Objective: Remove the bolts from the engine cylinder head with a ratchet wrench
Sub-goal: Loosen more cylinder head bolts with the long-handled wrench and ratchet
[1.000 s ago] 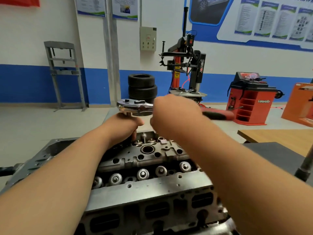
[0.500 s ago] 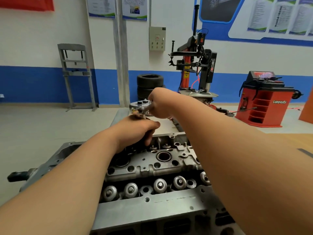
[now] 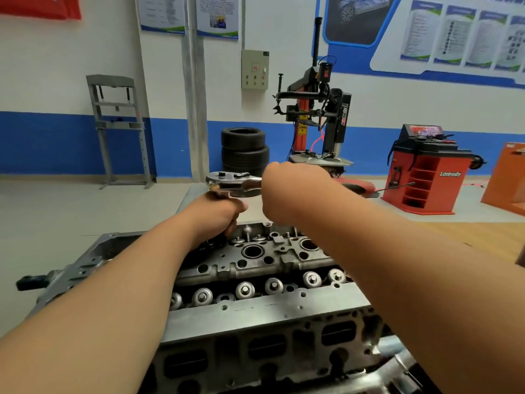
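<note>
The grey metal engine cylinder head [image 3: 255, 311] fills the lower middle of the view, with a row of round valve caps and open bores on top. A chrome ratchet wrench [image 3: 231, 183] stands over its far left end, head up. My left hand [image 3: 220, 213] grips the extension shaft just under the wrench head, fingers curled round it. My right hand [image 3: 287, 191] grips the wrench handle, which is hidden inside the fist. The socket and the bolt under it are hidden by my left hand.
Behind the bench lie a stack of black tyres [image 3: 244, 149], a tyre changer [image 3: 318, 120], a red wheel balancer [image 3: 423, 174] and a grey press frame [image 3: 119, 129]. A wooden table [image 3: 488, 234] lies to the right. A black handle [image 3: 31, 281] sticks out at left.
The wrench handle swung left toward me, then back a little to the right. My view shifted, so the cylinder head sits lower and more to the right.
</note>
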### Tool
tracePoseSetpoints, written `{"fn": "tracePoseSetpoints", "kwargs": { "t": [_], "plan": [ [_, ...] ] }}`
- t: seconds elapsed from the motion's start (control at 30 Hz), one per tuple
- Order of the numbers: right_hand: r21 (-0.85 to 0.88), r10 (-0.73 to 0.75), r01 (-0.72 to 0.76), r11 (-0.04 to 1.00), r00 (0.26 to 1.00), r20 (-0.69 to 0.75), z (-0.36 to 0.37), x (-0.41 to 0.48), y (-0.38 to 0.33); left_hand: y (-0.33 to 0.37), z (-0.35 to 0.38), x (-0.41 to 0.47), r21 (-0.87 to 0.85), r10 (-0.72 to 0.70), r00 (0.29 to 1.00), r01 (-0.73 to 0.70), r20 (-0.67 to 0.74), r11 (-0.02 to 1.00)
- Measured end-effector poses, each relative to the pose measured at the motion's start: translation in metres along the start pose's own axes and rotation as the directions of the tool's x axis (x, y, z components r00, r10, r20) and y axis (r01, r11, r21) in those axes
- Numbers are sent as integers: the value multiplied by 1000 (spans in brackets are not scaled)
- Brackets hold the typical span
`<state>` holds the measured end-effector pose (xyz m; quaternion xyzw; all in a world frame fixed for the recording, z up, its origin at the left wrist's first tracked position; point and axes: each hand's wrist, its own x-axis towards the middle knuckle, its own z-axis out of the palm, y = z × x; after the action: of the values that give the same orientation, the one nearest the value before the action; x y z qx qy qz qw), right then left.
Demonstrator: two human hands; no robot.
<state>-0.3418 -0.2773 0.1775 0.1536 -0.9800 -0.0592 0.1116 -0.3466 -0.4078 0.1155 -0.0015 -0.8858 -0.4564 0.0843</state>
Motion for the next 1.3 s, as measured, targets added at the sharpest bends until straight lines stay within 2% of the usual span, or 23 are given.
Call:
{"fn": "tracePoseSetpoints", "kwargs": {
  "t": [0.13, 0.23, 0.3, 0.33, 0.4, 0.43, 0.53, 0.7, 0.9, 1.03, 1.13, 1.3],
  "plan": [
    [-219, -47, 51, 974, 999, 27, -18, -32, -19, 1, 2, -3, 59, 27, 999, -24, -40, 998],
    [-498, -180, 147, 855, 984, -19, -15, -38, -33, 1, 0, -3, -3, -49, 994, 49, -100, 999],
    [-560, -148, 83, 825, 986, -71, -5, -40, -32, 0, 0, -4, -32, -86, 990, 83, -115, 996],
    [-527, -121, 54, 848, 988, -93, -1, -42, -25, 0, 1, -3, 8, -56, 994, 57, -91, 998],
    [-203, -131, 128, 971, 991, -3, 0, -43, -6, -2, 3, -1, 43, 5, 1000, -5, -8, 999],
    [-72, -160, 163, 984, 986, 46, -3, -41, 5, -3, 2, -1, 40, 17, 1000, -18, 26, 999],
    [75, -162, 157, 985, 985, 61, -3, -14, 32, -10, 1, 7, 25, 9, 997, -11, 77, 1000],
    [34, -96, 100, 994, 990, -108, 23, 55, 33, -15, -2, 14, -39, 20, 997, -17, 75, 999],
    [46, -199, 202, 978, 978, -57, 24, 100, -9, -15, -7, 16, -166, 78, 991, -59, 112, 984],
    [21, -249, 251, 968, 966, -70, 21, 105, -19, -17, -5, 16, -86, 74, 993, -67, 88, 994],
    [6, -195, 195, 981, 980, -45, 23, 105, -14, -16, -5, 15, -32, 55, 997, -53, 51, 998],
    [-30, 38, -36, 999, 997, 72, 21, 81, 10, -10, -2, 10, -12, 36, 998, -35, 53, 999]
  ]
}}
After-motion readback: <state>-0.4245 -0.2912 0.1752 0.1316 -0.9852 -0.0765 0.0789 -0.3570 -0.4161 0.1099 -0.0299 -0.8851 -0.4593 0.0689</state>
